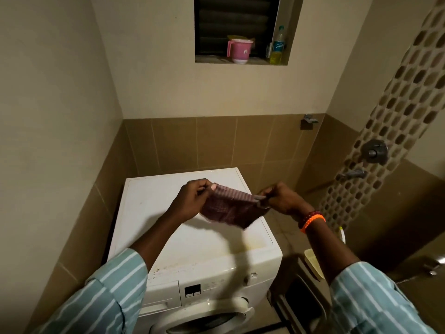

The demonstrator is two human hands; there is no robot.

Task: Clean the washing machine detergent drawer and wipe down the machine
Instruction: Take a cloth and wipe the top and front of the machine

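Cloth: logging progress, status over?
Left hand and right hand pinch cloth, spread above washer. Drawer closed. Nothing in the way.

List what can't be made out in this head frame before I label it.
- Washing machine door: cut off by the bottom edge.
- Detergent drawer: left part hidden by the left sleeve; shut, inside unseen.
- Control panel markings: too small to read.
- Cloth, pinched by left hand and right hand: blurred, wet or dry unclear.
- Bottle label in the wall niche: too small.
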